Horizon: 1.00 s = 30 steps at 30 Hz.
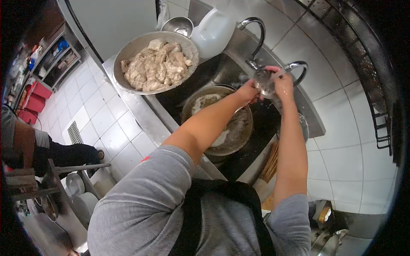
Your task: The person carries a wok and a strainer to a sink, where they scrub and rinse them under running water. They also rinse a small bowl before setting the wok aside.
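Over the right side of the sink, my two hands meet at a see-through, shiny, cup-like container (265, 82), close to the faucet (255, 62). My right hand (282, 84) is closed round its right side, wet with water. My left hand (249, 92) is closed at its lower left edge, fingers partly hidden. Below my left forearm, a large round pot (244, 134) stands in the sink with cloudy, foamy liquid inside. Glare and splashing blur the container's exact shape.
A wide metal basin (118, 76) of raw, coated meat pieces (156, 68) rests on the sink's left ledge. Behind it are a white plastic jug (213, 34) and a small metal bowl (178, 25). A second faucet (302, 70) curves right. Another person's leg (72, 153) shows at left.
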Motion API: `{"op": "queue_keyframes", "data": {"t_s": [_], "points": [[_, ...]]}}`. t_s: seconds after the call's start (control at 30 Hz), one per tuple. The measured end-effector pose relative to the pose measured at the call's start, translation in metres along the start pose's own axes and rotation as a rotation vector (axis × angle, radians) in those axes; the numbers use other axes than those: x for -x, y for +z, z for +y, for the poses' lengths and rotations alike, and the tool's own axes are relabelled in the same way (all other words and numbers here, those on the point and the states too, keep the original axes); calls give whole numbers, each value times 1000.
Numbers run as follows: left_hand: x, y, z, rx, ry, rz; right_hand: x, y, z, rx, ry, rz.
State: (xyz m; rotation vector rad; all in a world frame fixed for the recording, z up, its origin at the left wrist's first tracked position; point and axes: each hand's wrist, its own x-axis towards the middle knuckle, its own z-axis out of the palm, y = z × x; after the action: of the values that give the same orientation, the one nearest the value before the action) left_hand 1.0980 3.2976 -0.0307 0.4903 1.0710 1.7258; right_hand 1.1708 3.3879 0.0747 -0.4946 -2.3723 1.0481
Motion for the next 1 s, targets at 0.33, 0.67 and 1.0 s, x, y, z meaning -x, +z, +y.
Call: {"op": "queue_keyframes", "data": {"t_s": [0.33,0.67,1.0], "points": [[-7,-13,-33,-507,733,246,28,42,-19,-1486,494,535],[48,16,23,-5,357,255,10,40,23,-492,491,319],[2,33,51,-1108,695,273,38,28,3,-1043,498,204]]}}
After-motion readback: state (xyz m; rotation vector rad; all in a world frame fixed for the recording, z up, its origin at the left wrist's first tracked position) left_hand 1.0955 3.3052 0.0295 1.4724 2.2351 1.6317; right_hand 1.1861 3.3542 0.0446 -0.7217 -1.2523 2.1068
